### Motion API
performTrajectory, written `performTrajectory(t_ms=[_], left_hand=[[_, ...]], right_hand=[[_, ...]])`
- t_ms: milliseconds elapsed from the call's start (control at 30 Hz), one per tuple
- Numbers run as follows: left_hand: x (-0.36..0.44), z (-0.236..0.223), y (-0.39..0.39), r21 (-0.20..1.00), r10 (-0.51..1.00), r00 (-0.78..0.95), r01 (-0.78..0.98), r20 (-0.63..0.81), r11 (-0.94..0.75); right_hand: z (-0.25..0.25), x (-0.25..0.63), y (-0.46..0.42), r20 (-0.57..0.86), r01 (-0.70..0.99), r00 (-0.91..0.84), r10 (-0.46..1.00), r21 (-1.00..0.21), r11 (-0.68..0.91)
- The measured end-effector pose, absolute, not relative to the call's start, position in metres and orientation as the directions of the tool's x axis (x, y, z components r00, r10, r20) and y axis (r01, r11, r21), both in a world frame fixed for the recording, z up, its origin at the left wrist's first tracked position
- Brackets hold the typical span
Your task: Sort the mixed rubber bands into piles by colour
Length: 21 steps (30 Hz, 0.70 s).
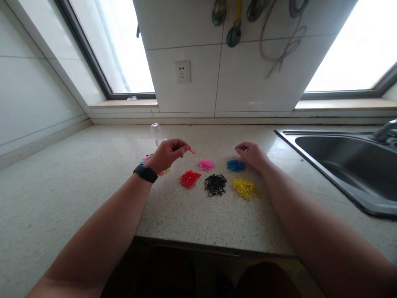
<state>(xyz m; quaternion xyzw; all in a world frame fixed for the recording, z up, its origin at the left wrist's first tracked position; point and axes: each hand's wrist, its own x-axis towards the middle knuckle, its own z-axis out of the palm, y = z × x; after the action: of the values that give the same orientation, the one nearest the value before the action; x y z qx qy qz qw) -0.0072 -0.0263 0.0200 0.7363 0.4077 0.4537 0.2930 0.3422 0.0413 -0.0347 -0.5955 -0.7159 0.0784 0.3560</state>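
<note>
My left hand (169, 154) pinches a small red rubber band (192, 150) between thumb and forefinger, above the counter. Below it lies a pile of red rubber bands (190, 179). My right hand (252, 154) is closed just behind and right of the blue rubber bands (236, 165); what its fingers hold, if anything, is hidden. Between the hands are piles of pink rubber bands (206, 164), black rubber bands (215, 184) and yellow rubber bands (244, 188). A mixed-colour pile of bands (145, 159) is partly covered by my left hand and wrist.
A clear, see-through container (155, 131) stands behind my left hand. The pale speckled counter (186, 219) ends at a front edge near me. At the right is a steel sink (350, 165) with a faucet (385, 130). A socket (183, 72) sits on the tiled wall.
</note>
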Motion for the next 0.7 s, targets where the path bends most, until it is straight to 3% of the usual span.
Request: performTrajectory(t_ms=[167,333,700], left_hand=[[-0.004,0.031,-0.04,0.906,0.872,0.324,0.088,0.366,-0.414],[0.001,0.041,-0.054,0.933,0.814,0.464,-0.091,0.35,-0.349],[0.006,0.054,-0.068,0.885,0.642,0.641,-0.136,0.421,-0.445]], right_hand=[[-0.035,0.343,0.042,0.412,0.796,-0.04,0.91,-0.537,0.278],[-0.035,0.342,0.04,0.404,0.797,-0.042,0.914,-0.538,0.275],[-0.033,0.34,0.039,0.375,0.825,-0.039,0.926,-0.511,0.242]])
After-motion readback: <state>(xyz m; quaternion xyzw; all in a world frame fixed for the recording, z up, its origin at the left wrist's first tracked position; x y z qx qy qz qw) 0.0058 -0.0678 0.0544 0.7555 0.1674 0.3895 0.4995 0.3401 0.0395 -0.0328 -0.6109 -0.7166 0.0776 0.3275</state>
